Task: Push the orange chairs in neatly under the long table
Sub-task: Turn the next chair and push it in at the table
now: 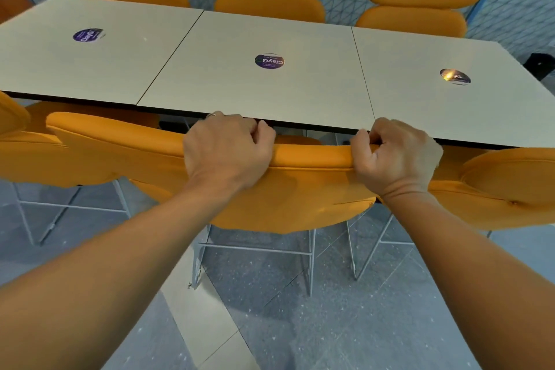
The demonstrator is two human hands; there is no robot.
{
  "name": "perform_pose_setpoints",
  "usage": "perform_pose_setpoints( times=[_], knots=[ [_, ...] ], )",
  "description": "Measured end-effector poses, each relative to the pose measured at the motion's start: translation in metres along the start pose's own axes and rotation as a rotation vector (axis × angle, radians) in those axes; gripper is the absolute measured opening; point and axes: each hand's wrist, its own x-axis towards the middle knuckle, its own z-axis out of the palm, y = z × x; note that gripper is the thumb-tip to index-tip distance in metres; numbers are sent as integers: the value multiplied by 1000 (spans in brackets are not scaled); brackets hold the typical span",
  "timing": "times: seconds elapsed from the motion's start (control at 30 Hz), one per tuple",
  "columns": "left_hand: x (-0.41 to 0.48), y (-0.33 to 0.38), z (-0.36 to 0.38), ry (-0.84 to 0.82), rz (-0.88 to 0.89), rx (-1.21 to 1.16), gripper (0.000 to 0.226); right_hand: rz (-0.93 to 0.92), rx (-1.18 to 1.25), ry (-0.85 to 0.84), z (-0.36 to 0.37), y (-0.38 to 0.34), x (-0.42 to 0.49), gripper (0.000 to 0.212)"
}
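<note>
Grey speckled floor runs under a long pale table with three orange chairs tucked along its far side. On the near side the middle chair sits with its backrest top close to the table edge, a neighbour chair to the left and another to the right. Left hand and right hand both curl closed over the padded top of the middle chair's backrest, fingers wrapped over the front. The cushion looks soft and dents under the grip – the thin wire legs suggest a light frame that may skid or twist, so an even two-handed push at the top edge seems right – steady, not jerky
</note>
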Motion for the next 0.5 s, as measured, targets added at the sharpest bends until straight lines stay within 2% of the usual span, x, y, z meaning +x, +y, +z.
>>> perform_pose_setpoints(
  times=[0.5],
  knots=[
    [44,30,31,-31,-39,16,41,-19,35,-39,37,31,50,35]
  ],
)
